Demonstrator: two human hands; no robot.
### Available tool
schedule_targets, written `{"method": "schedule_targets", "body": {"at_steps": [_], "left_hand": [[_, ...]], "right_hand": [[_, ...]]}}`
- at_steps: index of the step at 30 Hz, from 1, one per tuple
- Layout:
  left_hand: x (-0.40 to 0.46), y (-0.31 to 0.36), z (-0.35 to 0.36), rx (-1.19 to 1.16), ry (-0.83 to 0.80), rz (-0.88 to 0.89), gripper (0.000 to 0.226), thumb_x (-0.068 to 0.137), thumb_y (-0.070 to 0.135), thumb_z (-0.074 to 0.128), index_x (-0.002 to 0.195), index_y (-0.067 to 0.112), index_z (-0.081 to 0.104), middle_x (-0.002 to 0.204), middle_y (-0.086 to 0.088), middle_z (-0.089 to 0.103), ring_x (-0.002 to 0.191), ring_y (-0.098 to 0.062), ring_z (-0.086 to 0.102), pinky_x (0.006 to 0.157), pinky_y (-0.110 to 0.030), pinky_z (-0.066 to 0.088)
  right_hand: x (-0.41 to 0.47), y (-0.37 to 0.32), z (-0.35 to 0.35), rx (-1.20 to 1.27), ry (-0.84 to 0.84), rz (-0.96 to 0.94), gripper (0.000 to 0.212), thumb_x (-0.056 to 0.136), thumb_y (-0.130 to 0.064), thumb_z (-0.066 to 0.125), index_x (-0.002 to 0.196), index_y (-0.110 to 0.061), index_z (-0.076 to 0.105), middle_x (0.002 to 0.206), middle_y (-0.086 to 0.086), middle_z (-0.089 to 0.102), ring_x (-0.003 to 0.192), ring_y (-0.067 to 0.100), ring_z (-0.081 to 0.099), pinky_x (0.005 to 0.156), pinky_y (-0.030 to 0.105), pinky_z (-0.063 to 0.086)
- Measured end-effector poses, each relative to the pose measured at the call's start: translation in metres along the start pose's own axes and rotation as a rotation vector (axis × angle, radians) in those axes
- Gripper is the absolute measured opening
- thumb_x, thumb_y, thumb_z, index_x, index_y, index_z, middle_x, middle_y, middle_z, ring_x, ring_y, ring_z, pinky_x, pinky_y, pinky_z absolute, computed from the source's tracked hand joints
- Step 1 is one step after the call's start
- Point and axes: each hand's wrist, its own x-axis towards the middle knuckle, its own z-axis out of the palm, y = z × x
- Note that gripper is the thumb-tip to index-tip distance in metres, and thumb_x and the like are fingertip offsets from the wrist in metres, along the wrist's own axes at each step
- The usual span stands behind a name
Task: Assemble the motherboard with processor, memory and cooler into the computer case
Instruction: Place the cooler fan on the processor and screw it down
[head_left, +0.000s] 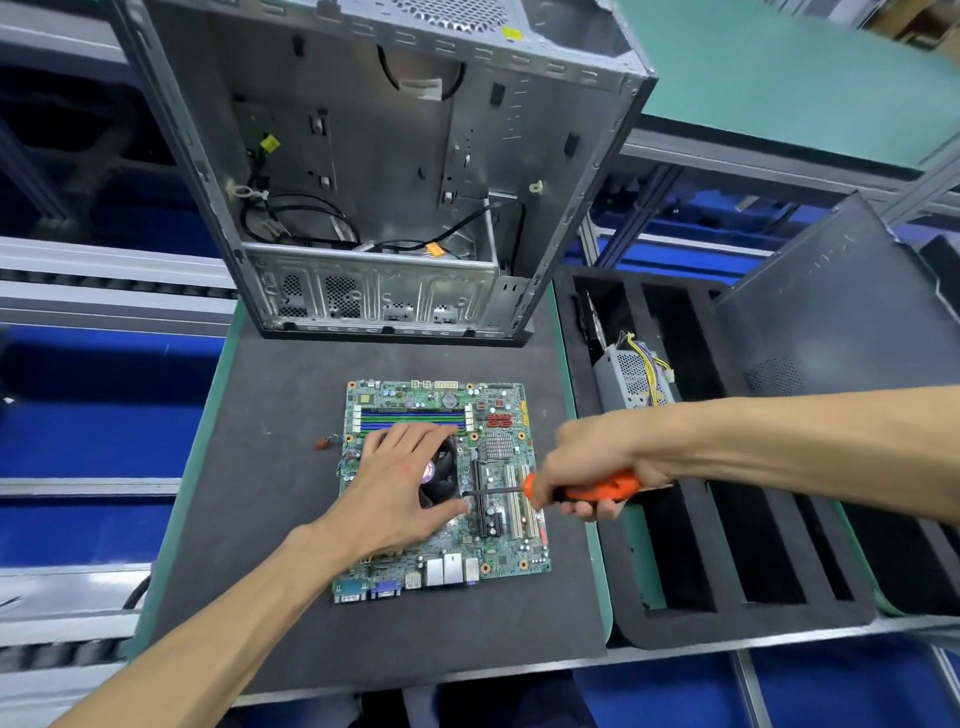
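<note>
Two hands work over one motherboard (498, 551). Your right hand (587, 467) wraps its fingers around the orange handle of one screwdriver (597, 488); the dark shaft runs leftward, nearly level, and its tip meets the right edge of the cooler (441, 475). Your left hand (400, 483) lies flat on that cooler, fingers spread and relaxed, pressing on top without curling round it; the thumb reaches toward the screwdriver tip.

The motherboard lies flat on the dark mat (260, 519), rear ports facing you. The memory slots (413, 415) sit along its far side, just beyond your left fingertips; whether modules are seated cannot be told. White expansion slots stand to the right of the cooler, under the shaft.

One computer case (374, 171) stands open at the far end of the mat, its interior facing you, loose cables in the lower left. A strip of bare mat separates case and board. Bare mat also lies left of the board and in front of it.

To the right, one black foam tray (727, 618) holds one power supply (631, 379) in a far slot. One grey side panel (831, 322) leans beyond it.
</note>
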Motion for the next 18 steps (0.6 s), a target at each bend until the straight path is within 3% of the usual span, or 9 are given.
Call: {"method": "schedule_targets", "body": {"at_steps": [2, 4, 5, 7, 9, 10, 12, 14, 18], "left_hand": [[0.000, 0.001, 0.000, -0.003, 0.001, -0.004, 0.090, 0.074, 0.078, 0.045, 0.147, 0.026, 0.039, 0.136, 0.011, 0.046, 0.127, -0.013, 0.036, 0.104, -0.027, 0.013], [0.000, 0.000, 0.000, -0.005, 0.012, -0.002, 0.089, 0.074, 0.077, 0.047, 0.146, 0.026, 0.040, 0.135, 0.011, 0.047, 0.127, -0.013, 0.037, 0.103, -0.027, 0.014], [0.000, 0.001, 0.001, -0.003, 0.015, 0.000, 0.088, 0.074, 0.076, 0.048, 0.146, 0.026, 0.041, 0.135, 0.011, 0.047, 0.126, -0.013, 0.037, 0.103, -0.026, 0.014], [0.000, 0.001, 0.002, 0.008, 0.024, 0.007, 0.087, 0.074, 0.074, 0.051, 0.145, 0.025, 0.042, 0.135, 0.010, 0.048, 0.125, -0.013, 0.038, 0.102, -0.026, 0.015], [0.000, 0.002, 0.003, 0.012, 0.033, 0.011, 0.085, 0.075, 0.072, 0.053, 0.144, 0.023, 0.043, 0.134, 0.009, 0.050, 0.125, -0.015, 0.040, 0.102, -0.028, 0.017], [-0.001, 0.002, 0.004, 0.013, 0.036, 0.010, 0.085, 0.075, 0.071, 0.053, 0.144, 0.023, 0.043, 0.134, 0.008, 0.050, 0.125, -0.016, 0.041, 0.104, -0.030, 0.019], [-0.001, 0.002, 0.005, 0.016, 0.042, 0.013, 0.084, 0.075, 0.070, 0.054, 0.144, 0.022, 0.044, 0.134, 0.007, 0.050, 0.125, -0.016, 0.041, 0.105, -0.033, 0.020], [-0.002, 0.002, 0.007, 0.009, 0.058, 0.017, 0.083, 0.076, 0.068, 0.055, 0.143, 0.021, 0.045, 0.133, 0.007, 0.051, 0.124, -0.016, 0.042, 0.105, -0.034, 0.022], [-0.002, 0.002, 0.008, 0.002, 0.070, 0.021, 0.081, 0.076, 0.066, 0.056, 0.142, 0.021, 0.046, 0.132, 0.007, 0.052, 0.122, -0.016, 0.043, 0.104, -0.033, 0.022]], "right_hand": [[-0.010, 0.005, 0.005, -0.620, 0.284, -0.225, 0.031, 0.100, -0.024, 0.051, 0.076, -0.008, 0.059, 0.065, 0.005, 0.062, 0.046, 0.022, 0.050, 0.042, 0.021, 0.036], [-0.017, 0.007, 0.015, -1.268, 0.512, -0.428, 0.023, 0.099, -0.020, 0.047, 0.081, -0.014, 0.060, 0.074, 0.003, 0.059, 0.054, 0.025, 0.048, 0.047, 0.025, 0.024], [-0.019, 0.007, 0.019, -1.420, 0.511, -0.489, 0.018, 0.096, -0.015, 0.048, 0.084, -0.015, 0.062, 0.076, 0.004, 0.059, 0.058, 0.025, 0.050, 0.048, 0.026, 0.022], [-0.016, 0.008, 0.024, -1.404, 0.449, -0.517, 0.017, 0.094, -0.012, 0.049, 0.089, -0.012, 0.065, 0.077, 0.006, 0.059, 0.064, 0.027, 0.055, 0.051, 0.028, 0.033], [-0.012, 0.003, 0.023, -1.073, 0.405, -0.416, 0.023, 0.099, -0.017, 0.047, 0.087, -0.008, 0.065, 0.072, 0.008, 0.057, 0.057, 0.025, 0.048, 0.050, 0.028, 0.040], [-0.008, -0.001, 0.020, -0.787, 0.338, -0.313, 0.027, 0.101, -0.019, 0.047, 0.083, -0.008, 0.062, 0.067, 0.007, 0.058, 0.051, 0.021, 0.046, 0.046, 0.025, 0.041], [0.005, -0.005, 0.014, -0.112, 0.083, -0.048, 0.032, 0.103, -0.017, 0.043, 0.074, -0.010, 0.054, 0.050, 0.001, 0.052, 0.036, 0.011, 0.041, 0.032, 0.017, 0.032], [0.011, -0.007, 0.011, 0.386, -0.143, 0.154, 0.032, 0.103, -0.018, 0.040, 0.080, -0.005, 0.056, 0.044, -0.003, 0.044, 0.030, 0.006, 0.036, 0.028, 0.015, 0.027], [0.012, 0.001, 0.003, 0.890, -0.347, 0.263, 0.039, 0.104, -0.020, 0.043, 0.096, 0.013, 0.061, 0.053, -0.001, 0.045, 0.031, 0.007, 0.039, 0.027, 0.018, 0.031]]}}
